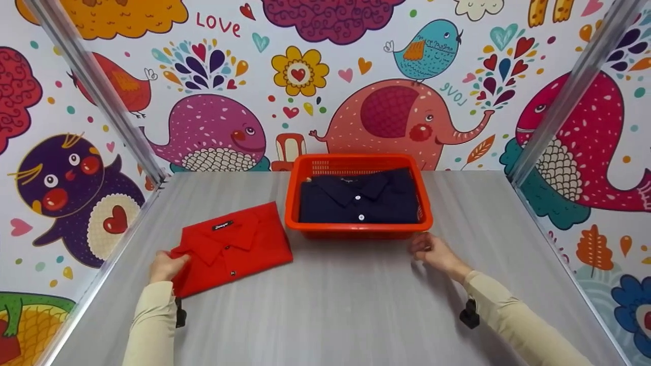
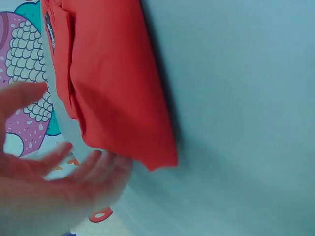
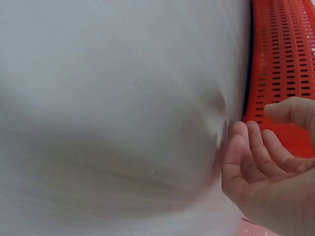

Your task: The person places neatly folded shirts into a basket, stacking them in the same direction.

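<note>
A folded red polo shirt (image 1: 254,254) with a dark collar label and buttons lies on the table, slightly turned. At its left edge is my left hand (image 1: 166,267). The left wrist view shows that hand's fingers (image 2: 91,174) spread, their tips right at the shirt's edge, and the thumb standing apart from the cloth. An orange-red plastic basket (image 1: 356,229) holds a folded navy shirt (image 1: 325,206) with white buttons. Beside the basket's front right corner is my right hand (image 1: 438,254), palm up with loosely bent fingers and nothing in them.
The grey table (image 1: 335,305) extends in front of the basket and on both sides. Metal posts (image 1: 101,96) stand at left and right, and cartoon-printed walls (image 1: 300,117) close off the back and sides. A dark wrist device (image 1: 469,314) sits on the right sleeve.
</note>
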Action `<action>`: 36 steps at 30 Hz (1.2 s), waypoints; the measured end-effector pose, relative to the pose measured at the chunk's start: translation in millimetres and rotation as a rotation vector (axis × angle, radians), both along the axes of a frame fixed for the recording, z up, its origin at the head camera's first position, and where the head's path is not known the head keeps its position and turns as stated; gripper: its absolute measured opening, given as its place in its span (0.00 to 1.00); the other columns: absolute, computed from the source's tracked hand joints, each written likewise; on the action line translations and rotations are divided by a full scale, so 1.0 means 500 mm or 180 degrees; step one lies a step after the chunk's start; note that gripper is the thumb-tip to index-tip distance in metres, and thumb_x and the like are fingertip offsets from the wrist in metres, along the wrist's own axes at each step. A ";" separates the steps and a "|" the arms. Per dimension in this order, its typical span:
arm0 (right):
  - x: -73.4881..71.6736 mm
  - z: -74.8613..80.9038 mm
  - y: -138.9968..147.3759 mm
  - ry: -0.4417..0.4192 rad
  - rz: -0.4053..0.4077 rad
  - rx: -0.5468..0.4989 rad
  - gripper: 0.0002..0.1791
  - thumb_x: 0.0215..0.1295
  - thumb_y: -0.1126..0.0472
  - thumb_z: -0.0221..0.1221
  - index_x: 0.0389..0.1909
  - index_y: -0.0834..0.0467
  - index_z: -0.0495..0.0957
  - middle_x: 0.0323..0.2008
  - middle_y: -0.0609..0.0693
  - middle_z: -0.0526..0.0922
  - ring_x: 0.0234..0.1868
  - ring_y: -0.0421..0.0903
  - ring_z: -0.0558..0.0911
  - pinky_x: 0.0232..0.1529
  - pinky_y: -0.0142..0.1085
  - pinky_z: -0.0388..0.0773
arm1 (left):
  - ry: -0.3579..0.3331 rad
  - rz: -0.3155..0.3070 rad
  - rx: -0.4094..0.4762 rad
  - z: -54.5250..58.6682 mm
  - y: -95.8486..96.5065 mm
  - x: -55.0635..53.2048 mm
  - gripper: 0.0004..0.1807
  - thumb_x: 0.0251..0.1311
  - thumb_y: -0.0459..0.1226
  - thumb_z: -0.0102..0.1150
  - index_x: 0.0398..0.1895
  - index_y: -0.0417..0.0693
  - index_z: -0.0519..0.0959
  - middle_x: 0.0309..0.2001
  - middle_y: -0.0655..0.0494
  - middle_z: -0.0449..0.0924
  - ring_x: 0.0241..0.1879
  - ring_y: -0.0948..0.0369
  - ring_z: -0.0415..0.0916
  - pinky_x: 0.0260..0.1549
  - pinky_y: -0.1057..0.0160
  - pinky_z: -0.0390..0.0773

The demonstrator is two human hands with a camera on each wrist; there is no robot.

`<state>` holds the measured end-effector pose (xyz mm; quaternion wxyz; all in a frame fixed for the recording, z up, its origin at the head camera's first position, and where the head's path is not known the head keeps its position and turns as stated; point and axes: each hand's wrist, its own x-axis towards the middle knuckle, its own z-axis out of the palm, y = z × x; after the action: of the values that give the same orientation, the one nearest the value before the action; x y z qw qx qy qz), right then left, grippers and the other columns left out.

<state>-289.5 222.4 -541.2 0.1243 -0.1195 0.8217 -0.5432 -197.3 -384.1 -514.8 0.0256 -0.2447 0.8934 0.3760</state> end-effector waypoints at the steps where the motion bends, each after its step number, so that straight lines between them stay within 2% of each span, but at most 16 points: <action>1: 0.002 -0.001 -0.002 0.0000 0.0022 -0.0019 0.20 0.54 0.75 0.57 0.49 0.76 0.68 0.42 0.69 0.78 0.39 0.52 0.80 0.34 0.42 0.79 | -0.0040 0.0042 0.0013 0.001 0.001 0.003 0.37 0.62 0.41 0.47 0.56 0.11 0.54 0.55 0.15 0.60 0.52 0.30 0.63 0.57 0.42 0.64; 4: 0.008 -0.003 -0.010 -0.0024 0.0071 -0.0073 0.20 0.55 0.75 0.56 0.50 0.76 0.67 0.43 0.69 0.78 0.39 0.52 0.80 0.34 0.42 0.80 | -0.0159 0.0123 0.0043 0.006 0.006 0.008 0.38 0.61 0.43 0.46 0.56 0.09 0.56 0.56 0.15 0.60 0.52 0.31 0.64 0.58 0.43 0.64; 6: 0.011 -0.005 -0.013 -0.0058 0.0080 -0.0120 0.20 0.56 0.75 0.56 0.51 0.76 0.66 0.43 0.69 0.78 0.40 0.54 0.80 0.34 0.42 0.80 | -0.0199 0.0179 0.0171 0.009 0.008 0.010 0.39 0.60 0.43 0.46 0.57 0.08 0.56 0.57 0.15 0.59 0.52 0.32 0.64 0.58 0.44 0.64; 11: 0.017 -0.012 -0.020 -0.0112 0.0058 -0.0227 0.21 0.58 0.75 0.55 0.52 0.76 0.64 0.43 0.68 0.78 0.40 0.59 0.81 0.34 0.42 0.79 | -0.0182 0.0431 0.0715 0.006 0.014 0.011 0.39 0.57 0.40 0.49 0.58 0.09 0.55 0.58 0.19 0.58 0.55 0.35 0.60 0.61 0.47 0.61; 15: 0.019 -0.017 -0.026 -0.0098 0.0055 -0.0293 0.21 0.57 0.75 0.54 0.52 0.76 0.62 0.42 0.69 0.78 0.38 0.59 0.82 0.33 0.41 0.79 | -0.0126 0.0544 0.1129 0.000 0.016 0.005 0.33 0.52 0.35 0.50 0.53 0.12 0.58 0.53 0.27 0.59 0.53 0.41 0.58 0.59 0.51 0.62; 19: 0.024 -0.014 -0.034 -0.0129 0.0045 -0.0301 0.22 0.57 0.76 0.54 0.52 0.77 0.61 0.42 0.71 0.77 0.38 0.58 0.81 0.33 0.40 0.78 | -0.0072 0.0581 0.1552 -0.006 0.012 0.002 0.26 0.51 0.33 0.50 0.50 0.20 0.60 0.50 0.34 0.59 0.49 0.44 0.59 0.51 0.55 0.65; 22: 0.028 -0.017 -0.038 -0.0162 0.0035 -0.0298 0.22 0.58 0.76 0.54 0.53 0.77 0.61 0.41 0.71 0.78 0.37 0.55 0.81 0.33 0.38 0.78 | 0.0008 0.0636 0.1782 -0.009 0.015 0.002 0.20 0.53 0.30 0.53 0.46 0.26 0.62 0.43 0.41 0.66 0.42 0.50 0.67 0.42 0.59 0.71; 26: 0.029 -0.026 -0.047 -0.0149 0.0071 -0.0305 0.22 0.59 0.75 0.55 0.53 0.77 0.62 0.40 0.68 0.79 0.36 0.51 0.81 0.32 0.36 0.77 | 0.0194 0.0623 0.1823 -0.019 0.027 0.000 0.17 0.53 0.27 0.56 0.45 0.28 0.66 0.35 0.49 0.72 0.35 0.56 0.70 0.36 0.62 0.72; 34: 0.031 -0.027 -0.085 -0.0085 0.0110 -0.0272 0.19 0.59 0.75 0.55 0.51 0.77 0.64 0.38 0.68 0.80 0.33 0.51 0.80 0.29 0.35 0.77 | 0.0252 0.0373 0.1798 -0.034 0.038 0.008 0.24 0.60 0.28 0.54 0.56 0.22 0.60 0.44 0.43 0.70 0.44 0.50 0.69 0.45 0.57 0.71; 36: 0.031 -0.027 -0.098 -0.0095 0.0138 -0.0304 0.19 0.59 0.75 0.55 0.50 0.78 0.65 0.38 0.69 0.80 0.33 0.51 0.80 0.28 0.35 0.77 | 0.0259 0.0288 0.1845 -0.035 0.038 0.017 0.26 0.62 0.29 0.53 0.59 0.22 0.58 0.50 0.38 0.68 0.50 0.46 0.66 0.51 0.54 0.69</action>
<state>-274.2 173.1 -554.7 0.1425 -0.1350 0.7901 -0.5806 -188.8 -365.1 -532.2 0.0418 -0.2514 0.7372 0.6257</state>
